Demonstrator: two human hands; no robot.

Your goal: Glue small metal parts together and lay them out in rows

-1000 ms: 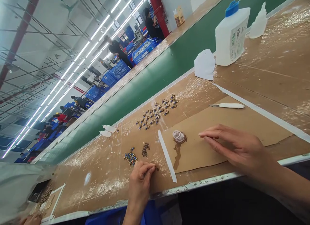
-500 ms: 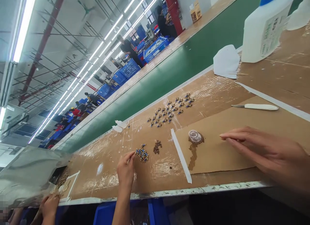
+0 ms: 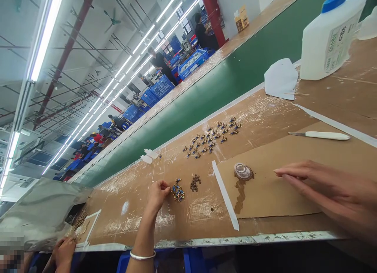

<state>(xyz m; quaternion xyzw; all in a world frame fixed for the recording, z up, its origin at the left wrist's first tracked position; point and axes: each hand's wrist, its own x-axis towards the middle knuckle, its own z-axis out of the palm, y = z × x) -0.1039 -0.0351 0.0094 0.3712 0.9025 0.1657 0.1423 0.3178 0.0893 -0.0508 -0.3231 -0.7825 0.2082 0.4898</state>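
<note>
Risk: scatter of blue-and-gold parts (image 3: 178,193) on desk (image 3: 118,194), from a careless nudge by L. hand (image 3: 159,193), pinched at pile's left edge (contents, if any: can't tell). R. hand (image 3: 326,186): pinched over cardboard (image 3: 265,194), hold unclear. Parts: glossy, irregular. Brown pellets (image 3: 194,183) alongside: small, roundish. Cardboard: flat, matte, w/ dark stain (image 3: 240,196).

The pile of small parts (image 3: 178,192) mixes bright blue with shiny gold, and the spread-out parts (image 3: 209,139) show a darker blue and gold. The beads (image 3: 195,183) are dark brown. Plain tan cardboard (image 3: 265,200) bears a darker brown stain (image 3: 240,196) and is edged by white tape (image 3: 225,196). The knife (image 3: 327,135) has a white handle and grey blade. The bottle (image 3: 312,51) is milky white, its cap (image 3: 334,1) blue, its pale label (image 3: 338,53) printed in dark lettering. The belt (image 3: 206,94) is plain green, the bracelet (image 3: 143,256) silver.
</note>
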